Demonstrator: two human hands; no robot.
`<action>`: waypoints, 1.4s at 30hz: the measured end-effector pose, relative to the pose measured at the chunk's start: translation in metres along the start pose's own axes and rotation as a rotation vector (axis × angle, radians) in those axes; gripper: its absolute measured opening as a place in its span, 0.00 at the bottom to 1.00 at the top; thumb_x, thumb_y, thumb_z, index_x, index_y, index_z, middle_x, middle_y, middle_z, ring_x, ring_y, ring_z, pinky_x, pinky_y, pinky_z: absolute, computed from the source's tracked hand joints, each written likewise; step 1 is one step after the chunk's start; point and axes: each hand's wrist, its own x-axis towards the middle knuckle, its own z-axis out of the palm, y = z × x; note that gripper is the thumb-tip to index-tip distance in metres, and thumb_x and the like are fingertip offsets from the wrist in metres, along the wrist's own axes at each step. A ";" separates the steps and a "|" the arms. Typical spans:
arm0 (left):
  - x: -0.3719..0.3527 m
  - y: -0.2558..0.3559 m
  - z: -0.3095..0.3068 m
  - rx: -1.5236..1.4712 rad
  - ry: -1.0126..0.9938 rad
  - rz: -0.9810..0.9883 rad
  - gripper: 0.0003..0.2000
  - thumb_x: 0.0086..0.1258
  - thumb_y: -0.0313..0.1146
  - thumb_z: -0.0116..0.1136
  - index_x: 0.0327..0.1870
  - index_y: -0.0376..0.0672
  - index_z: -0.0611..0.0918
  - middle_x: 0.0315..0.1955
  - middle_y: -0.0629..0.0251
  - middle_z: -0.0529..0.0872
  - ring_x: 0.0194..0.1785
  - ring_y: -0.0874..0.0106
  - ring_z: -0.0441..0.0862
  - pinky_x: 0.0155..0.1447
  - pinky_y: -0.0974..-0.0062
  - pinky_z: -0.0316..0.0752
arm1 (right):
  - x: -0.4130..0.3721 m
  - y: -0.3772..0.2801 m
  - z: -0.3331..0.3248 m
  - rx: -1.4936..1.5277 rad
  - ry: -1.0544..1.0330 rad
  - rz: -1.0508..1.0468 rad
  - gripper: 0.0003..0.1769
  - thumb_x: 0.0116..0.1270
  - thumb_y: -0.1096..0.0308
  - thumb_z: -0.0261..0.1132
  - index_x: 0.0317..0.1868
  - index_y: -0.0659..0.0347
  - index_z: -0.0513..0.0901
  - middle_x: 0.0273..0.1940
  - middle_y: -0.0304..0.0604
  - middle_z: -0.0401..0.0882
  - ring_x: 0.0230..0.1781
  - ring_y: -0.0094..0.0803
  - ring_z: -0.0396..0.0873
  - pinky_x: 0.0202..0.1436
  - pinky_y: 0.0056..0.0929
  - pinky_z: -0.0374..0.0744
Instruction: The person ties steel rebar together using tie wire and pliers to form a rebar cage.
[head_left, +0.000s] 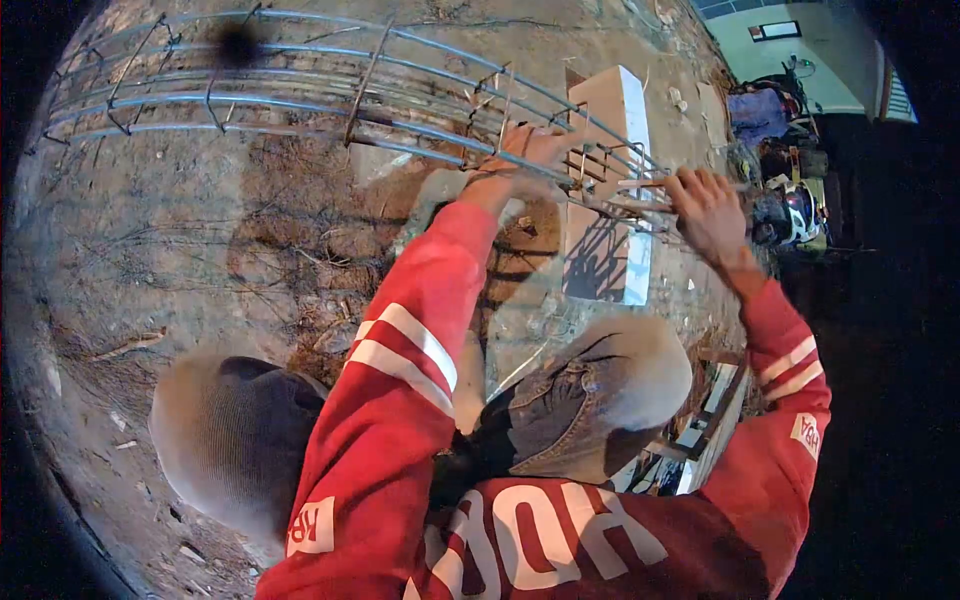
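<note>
A long rebar cage, made of steel bars tied with square stirrups, runs from the upper left to the middle right. My left hand is closed around its bars near the right end. My right hand is in a fist just beyond that end, around a thin rod-like piece that points at the cage's end bars. Whether this piece is a tool handle or a bar, I cannot make out. Beneath the cage's right end stands a pale block, with the cage's shadow falling on its side.
Bare soil with twigs and small stones lies around me. My two knees are bent below the cage. At the upper right are a pale green wall and a pile of assorted items. A frame-like object lies beside my right knee.
</note>
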 end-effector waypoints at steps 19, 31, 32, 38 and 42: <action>0.000 0.002 -0.013 0.029 -0.030 -0.008 0.44 0.38 0.35 0.76 0.67 0.57 0.72 0.56 0.54 0.81 0.59 0.52 0.78 0.62 0.58 0.74 | 0.017 0.009 -0.045 1.119 -0.930 0.320 0.25 0.52 0.67 0.76 0.45 0.61 0.71 0.34 0.39 0.71 0.30 0.32 0.78 0.31 0.36 0.77; 0.003 -0.002 -0.007 -0.022 -0.046 -0.017 0.42 0.40 0.39 0.76 0.65 0.59 0.73 0.51 0.53 0.83 0.56 0.53 0.80 0.58 0.57 0.76 | 0.003 -0.011 -0.030 -0.066 0.052 0.111 0.34 0.58 0.75 0.58 0.68 0.52 0.70 0.42 0.45 0.70 0.48 0.41 0.70 0.58 0.47 0.65; 0.003 0.000 -0.008 -0.027 -0.081 -0.043 0.44 0.39 0.40 0.77 0.66 0.58 0.73 0.57 0.56 0.82 0.60 0.55 0.79 0.61 0.58 0.74 | 0.003 -0.009 -0.028 -0.063 0.052 0.113 0.34 0.58 0.75 0.58 0.68 0.52 0.70 0.42 0.45 0.70 0.48 0.41 0.70 0.58 0.47 0.65; 0.003 -0.007 0.004 -0.049 -0.019 -0.010 0.43 0.39 0.39 0.77 0.65 0.60 0.74 0.55 0.54 0.82 0.59 0.52 0.79 0.62 0.57 0.73 | 0.008 0.011 -0.006 0.007 0.062 0.050 0.32 0.55 0.73 0.60 0.65 0.51 0.74 0.41 0.44 0.72 0.45 0.41 0.72 0.53 0.42 0.70; -0.002 0.004 -0.005 -0.065 0.007 -0.038 0.42 0.39 0.34 0.76 0.65 0.58 0.74 0.53 0.53 0.83 0.57 0.51 0.80 0.60 0.56 0.75 | 0.012 0.028 0.009 0.012 0.112 -0.055 0.33 0.50 0.68 0.63 0.62 0.52 0.76 0.41 0.43 0.73 0.44 0.41 0.73 0.51 0.40 0.72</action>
